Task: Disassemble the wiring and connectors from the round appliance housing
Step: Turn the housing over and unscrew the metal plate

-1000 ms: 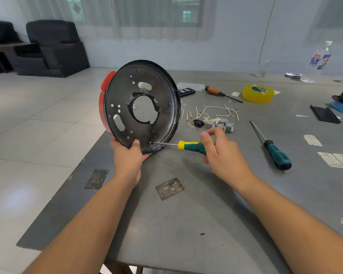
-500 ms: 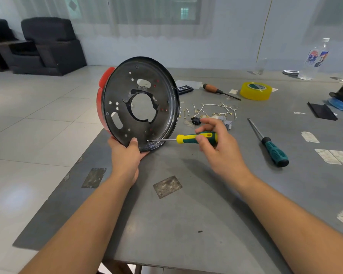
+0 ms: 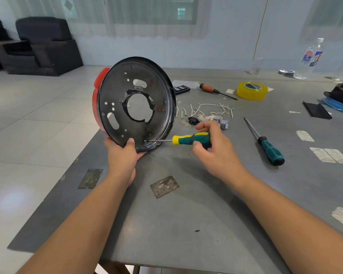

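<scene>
The round appliance housing [image 3: 119,99], black inside with a red outer shell, stands on edge at the table's left side. My left hand [image 3: 124,155] grips its lower rim, thumb on the inner face. My right hand [image 3: 212,147] holds a green and yellow screwdriver [image 3: 190,139] by the handle. Its tip sits at a screw near the housing's bottom rim. Removed white wires [image 3: 210,109] and grey connectors [image 3: 221,120] lie loose on the table behind my right hand.
On the grey table [image 3: 186,214] lie a second green-handled screwdriver [image 3: 265,143], an orange-handled one [image 3: 216,90], a yellow tape roll [image 3: 251,90], a plastic bottle [image 3: 311,58] and a black part on a blue ring [image 3: 341,97] at the far right. The table's left edge runs beside the housing.
My right hand has shifted its grip along the screwdriver handle, fingers turning it. The housing and my left hand stay nearly still.
</scene>
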